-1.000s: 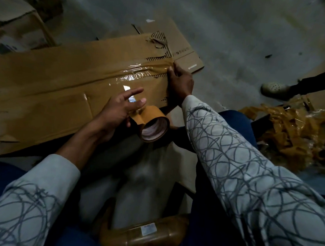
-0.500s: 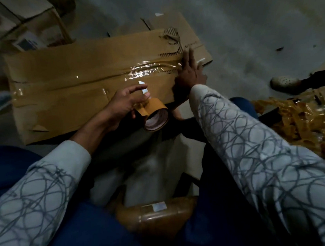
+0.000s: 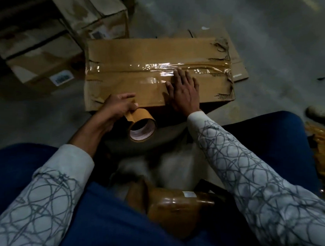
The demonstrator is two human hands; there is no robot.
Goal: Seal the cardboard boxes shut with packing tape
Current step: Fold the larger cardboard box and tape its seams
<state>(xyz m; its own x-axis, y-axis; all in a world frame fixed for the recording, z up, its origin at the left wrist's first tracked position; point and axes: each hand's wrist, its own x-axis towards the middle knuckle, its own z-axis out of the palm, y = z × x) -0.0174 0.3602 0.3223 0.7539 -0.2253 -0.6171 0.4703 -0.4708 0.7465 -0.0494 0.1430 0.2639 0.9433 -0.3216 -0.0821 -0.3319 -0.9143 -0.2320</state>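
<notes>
On the floor (image 3: 271, 34) in front of the person's knees lies the cardboard box (image 3: 142, 52), flaps closed. A shiny strip of tape (image 3: 138, 66) runs along its top seam from side to side. The box's right end is torn and ragged.

The right hand (image 3: 184, 90) lies flat on the box top, fingers straight and spread, tips touching the strip. The left hand (image 3: 120, 106) is at the box's near edge. Its fingers are curled round the tape roll (image 3: 142, 126) and hold it by the top, where a loose end sticks out. The roll hangs just in front of the box.

A flat sheet of cardboard (image 3: 240, 70) pokes out from behind the box's right end. More boxes (image 3: 40, 50) with white labels are piled to the left, close to the box's far left corner. Far right, a pale shoe (image 3: 320, 114) stands near a heap of crumpled brown tape (image 3: 321, 150). In the person's lap, between the patterned sleeves (image 3: 257, 172), sits a wrapped pack of brown tape rolls (image 3: 173, 206).
</notes>
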